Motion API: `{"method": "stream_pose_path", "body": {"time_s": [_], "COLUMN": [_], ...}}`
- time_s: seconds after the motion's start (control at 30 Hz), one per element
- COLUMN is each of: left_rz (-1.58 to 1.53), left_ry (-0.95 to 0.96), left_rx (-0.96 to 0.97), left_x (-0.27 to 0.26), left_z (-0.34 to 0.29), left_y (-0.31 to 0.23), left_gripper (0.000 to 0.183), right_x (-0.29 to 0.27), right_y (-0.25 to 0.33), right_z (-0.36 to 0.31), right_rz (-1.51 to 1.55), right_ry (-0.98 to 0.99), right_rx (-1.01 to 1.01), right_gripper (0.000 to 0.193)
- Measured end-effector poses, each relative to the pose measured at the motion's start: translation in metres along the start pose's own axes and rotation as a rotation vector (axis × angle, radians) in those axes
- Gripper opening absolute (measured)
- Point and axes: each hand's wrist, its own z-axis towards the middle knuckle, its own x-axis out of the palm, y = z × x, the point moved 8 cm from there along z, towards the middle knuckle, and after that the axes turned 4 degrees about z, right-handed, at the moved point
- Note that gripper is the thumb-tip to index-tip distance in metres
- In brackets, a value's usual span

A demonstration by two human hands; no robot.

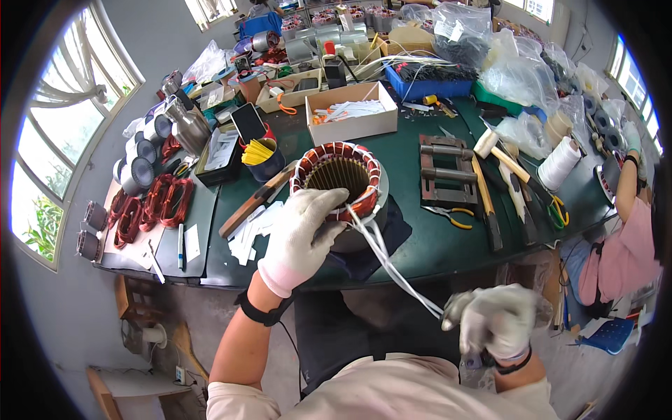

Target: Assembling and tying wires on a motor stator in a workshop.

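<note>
A motor stator (341, 175) with copper windings laced in white cord stands upright on a dark cloth (397, 222) at the bench's near edge. My left hand (299, 234), in a white glove, is closed over its near left rim, fingers at the opening. From the rim beside those fingers runs a bundle of white sleeved leads (383, 255), stretched down to the right. My right hand (493, 318), also gloved and slightly blurred, is closed on the far end of these leads, in front of the bench. The fingertips partly hide the lead ends.
Left of the stator lie white paper strips (253, 234) and a wooden bar (255, 201). Red wire coils (143, 203) lie farther left. Pliers (449, 216), a metal clamp frame (448, 171), hammers and a thread cone (558, 164) are right. A co-worker's arm (626, 185) reaches in there.
</note>
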Motion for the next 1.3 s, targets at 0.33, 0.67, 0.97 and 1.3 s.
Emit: {"method": "stream_pose_path", "body": {"time_s": [0.33,0.67,0.97,1.3], "left_rz": [-0.014,-0.022,-0.115,-0.026], "left_ry": [0.014,-0.017,-0.060,-0.120], "left_rx": [0.050,0.083,0.201,0.170], "left_x": [-0.001,0.006,0.012,0.008], "left_z": [0.015,0.008,0.002,0.007], "left_y": [-0.012,-0.008,0.006,0.004], "left_gripper": [0.044,0.041,0.038,0.040], "right_x": [-0.073,0.061,0.063,0.069], "right_y": [-0.142,-0.094,-0.073,-0.069], "right_z": [-0.085,0.052,0.100,0.100], "right_rz": [-1.117,-0.210,0.205,-0.243], "right_ry": [-0.097,0.130,0.018,0.042], "right_rx": [0.376,0.230,0.008,-0.087], "right_gripper": [0.018,0.025,0.030,0.037]}}
